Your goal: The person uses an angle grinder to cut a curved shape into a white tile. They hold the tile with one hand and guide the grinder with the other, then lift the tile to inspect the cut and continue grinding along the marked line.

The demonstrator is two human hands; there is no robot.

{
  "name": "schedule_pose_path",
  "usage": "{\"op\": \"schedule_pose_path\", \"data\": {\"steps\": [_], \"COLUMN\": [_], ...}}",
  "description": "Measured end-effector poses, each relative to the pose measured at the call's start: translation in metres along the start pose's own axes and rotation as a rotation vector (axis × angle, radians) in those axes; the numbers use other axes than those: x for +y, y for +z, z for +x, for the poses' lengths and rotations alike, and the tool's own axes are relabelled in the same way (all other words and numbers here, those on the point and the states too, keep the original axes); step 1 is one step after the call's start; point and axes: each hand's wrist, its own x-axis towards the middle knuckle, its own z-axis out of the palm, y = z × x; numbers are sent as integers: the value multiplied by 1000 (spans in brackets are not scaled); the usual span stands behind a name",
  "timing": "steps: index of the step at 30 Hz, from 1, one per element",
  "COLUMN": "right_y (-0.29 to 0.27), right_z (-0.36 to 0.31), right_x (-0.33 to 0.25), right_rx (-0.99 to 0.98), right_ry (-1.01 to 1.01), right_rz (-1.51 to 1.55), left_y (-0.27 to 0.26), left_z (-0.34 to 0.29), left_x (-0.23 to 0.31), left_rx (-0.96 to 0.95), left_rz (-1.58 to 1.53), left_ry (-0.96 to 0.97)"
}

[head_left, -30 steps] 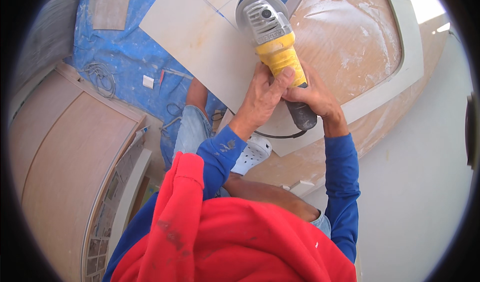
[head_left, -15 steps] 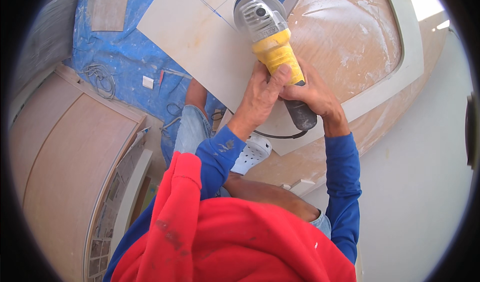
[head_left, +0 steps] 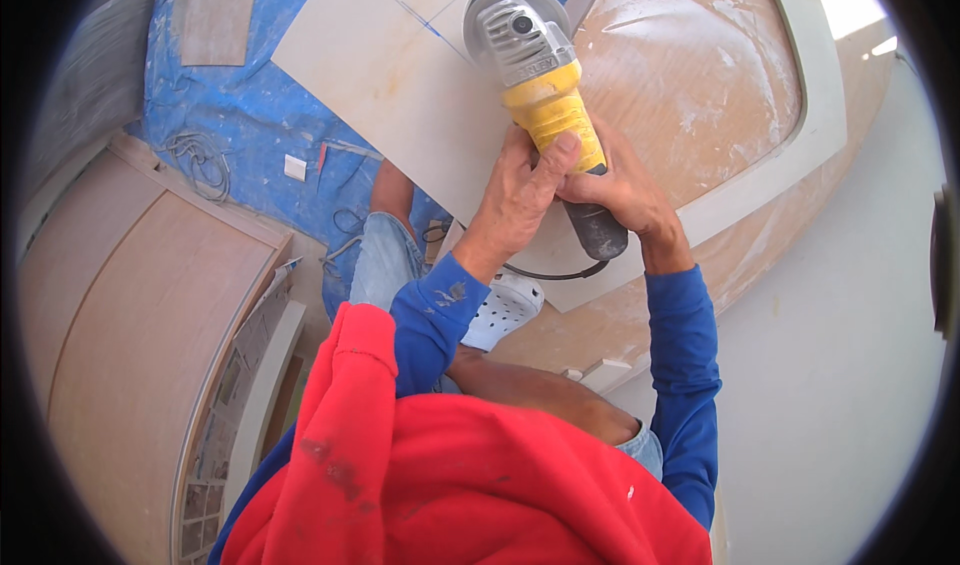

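The step in hand looks like grinding or trimming the edge of a pale panel (head_left: 400, 75). Both hands grip one grinder (head_left: 550, 115), which sits at the far middle of the scene, over the rounded inner edge of that panel. The left hand (head_left: 515, 200) closes around the yellow body from the left, thumb laid on top; the right hand (head_left: 628, 190) wraps it from the right, just above the dark rear end. The next move seems to call for a firm two-handed hold, the disc (head_left: 555, 7) guided evenly and the black cord (head_left: 560, 277) kept clear of it. Whether the disc touches the panel is hard to tell, since the grinder's head hides the spot.

The head is ribbed silver metal, the body smooth plastic, the disc round and grey. The panel is flat and matte, with faint tan stains and thin blue lines at its far left. Inside its round-cornered cutout, to the right, shows a brown wooden board (head_left: 680, 95), streaked with white powder. A crinkled blue tarp (head_left: 270, 95) spreads to the left, dusty and bearing a loose coil of cable (head_left: 200, 165). Nearer on the left stands a curved, smooth wooden piece (head_left: 150, 335).
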Motion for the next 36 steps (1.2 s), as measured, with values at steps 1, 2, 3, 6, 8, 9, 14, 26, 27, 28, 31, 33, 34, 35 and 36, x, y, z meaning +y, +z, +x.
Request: {"op": "schedule_pose_path", "data": {"steps": [1,2,3,6,8,9,14,26,27,28,31,33,34,35,36], "right_y": [1,1,1,1,1,1,0,0,1,1,-1,-2,-2,-1,-1], "right_z": [0,0,0,1,1,1,0,-2,-1,-1,0,0,-1,-1,0], "right_x": [0,0,0,0,0,0,-2,-3,-1,0,3,4,4,4,3], "right_rx": [5,9,17,15,7,5,-2,11,15,6,-17,-33,-24,-14,-7], "right_ry": [-6,-12,-17,-18,-11,-1,-6,9,-5,-7,-2,8,-10,-30,-51], "right_rz": [-6,-13,-21,-17,-13,-12,-10,-17,-14,-9,9,21,16,11,8], "left_y": [0,0,0,-1,-1,-1,1,-2,-2,-1,0,0,0,0,-2], "left_z": [0,0,0,-1,0,0,-1,-2,-2,-1,-1,-1,-1,0,0], "left_x": [0,1,1,3,3,3,2,3,3,2,1,1,0,0,1], "left_rx": [-1,1,-3,-4,-1,-3,7,-50,-37,-25,-12,-5,0,7,-15], "left_rz": [-2,-2,-2,8,13,9,1,-25,-21,-22,13,35,37,49,54], "left_ry": [-1,-5,-8,-25,-27,-31,-19,-75,-56,-28,-1,2,2,-8,-5]}}
